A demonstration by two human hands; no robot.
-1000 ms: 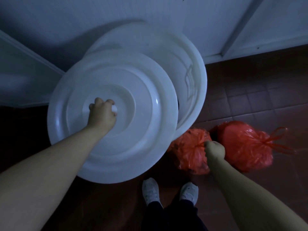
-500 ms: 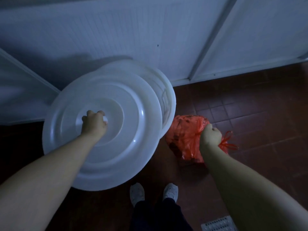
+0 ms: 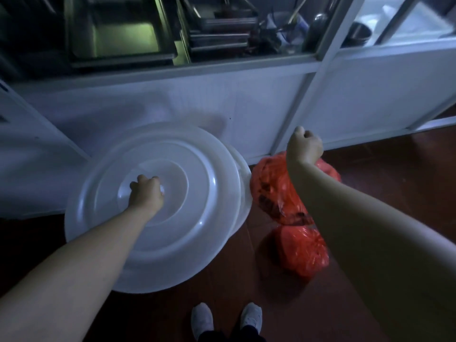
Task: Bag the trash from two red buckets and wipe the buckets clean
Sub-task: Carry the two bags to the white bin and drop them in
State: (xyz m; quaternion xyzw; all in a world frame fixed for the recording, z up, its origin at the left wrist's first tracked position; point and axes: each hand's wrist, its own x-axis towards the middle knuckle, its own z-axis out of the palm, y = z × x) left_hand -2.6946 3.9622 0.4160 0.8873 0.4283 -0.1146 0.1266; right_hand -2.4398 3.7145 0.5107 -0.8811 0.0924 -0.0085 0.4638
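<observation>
While held by its centre knob in the left hand (image 3: 146,193), covered nearly all of a white tub (image 3: 243,193): one big round white lid (image 3: 158,206), ringed with raised circles. Showed only a sliver of tub rim at the lid's right edge; contents of the tub hidden. Fingers (image 3: 143,180) curled tight over the knob, left forearm stretched straight out across the lid's near side.

To the right of the lid, counted two red trash bags (image 3: 278,193), both full and bulging, dark patches showing through the plastic of the far one. Hung from the raised right hand (image 3: 305,146), the far bag; sat lower and nearer, the second bag (image 3: 301,253), just under the first, touching or apart not clear. Right fist clenched, knuckles up, wrist bent, forearm crossing over the bags; what exactly the fingers pinched could not be made out.

Beyond the lid, a white panelled cabinet (image 3: 172,104) with metal trays (image 3: 217,25) on its shelf. Near the lid's lower edge, two white shoes (image 3: 202,319) on the dark red floor (image 3: 394,181).
</observation>
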